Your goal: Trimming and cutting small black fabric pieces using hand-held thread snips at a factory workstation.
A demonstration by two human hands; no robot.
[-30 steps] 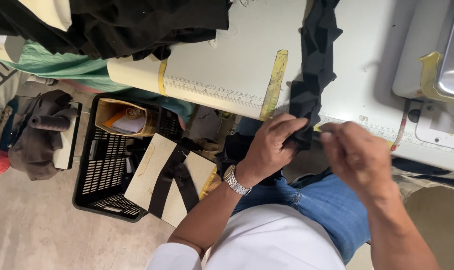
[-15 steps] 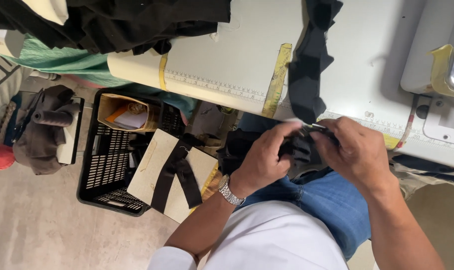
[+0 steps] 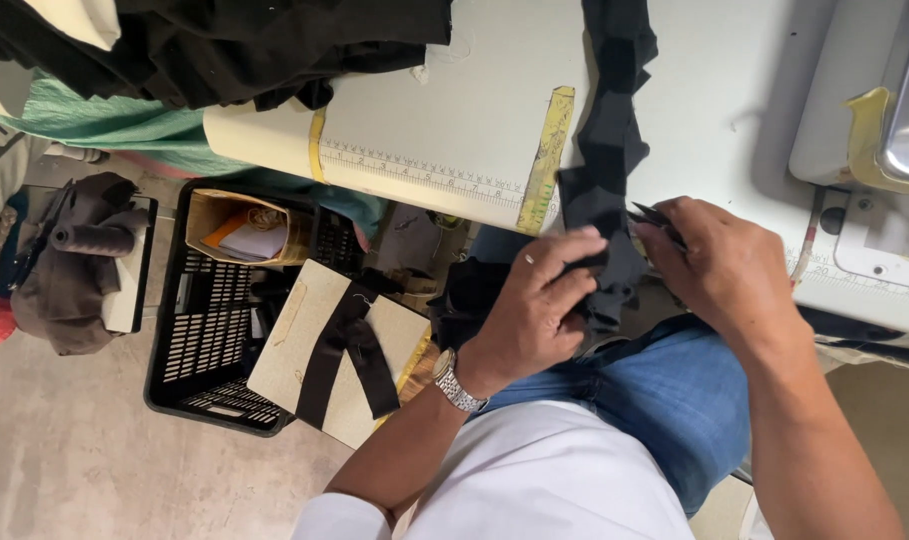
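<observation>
Grip: our left hand [image 3: 539,310] pinches a black strip [image 3: 606,170], fingers closed on its lower end at the table's near edge. Our right hand [image 3: 719,270] is closed on a small dark piece [image 3: 660,222] just beside it. Strip: runs up across the table [image 3: 454,110] toward its far edge, beside a yellow tape [image 3: 546,160]. Below the edge: black crate [image 3: 209,330], card [image 3: 314,345] with black bands.

Fabric strip [image 3: 606,150] lies on table [image 3: 474,90]; crate [image 3: 209,330] below on floor
</observation>
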